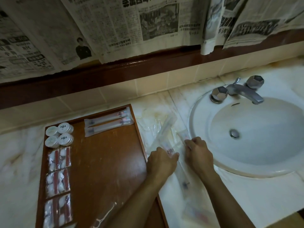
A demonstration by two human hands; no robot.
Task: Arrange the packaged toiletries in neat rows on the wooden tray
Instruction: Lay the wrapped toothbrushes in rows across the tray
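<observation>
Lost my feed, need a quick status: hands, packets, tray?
Both hands, left and right, pinching clear packets on the counter beside the wooden tray. Tray's left column and top row filled. Nothing blocking.

Nothing could be read. The newspapers (pixel 115 27) hung well above and beyond both hands carried dense print and headlines, too blurred to make out. Dark emblems marked the round packets (pixel 63 127) far left of the hands, but no legible letters showed.
</observation>
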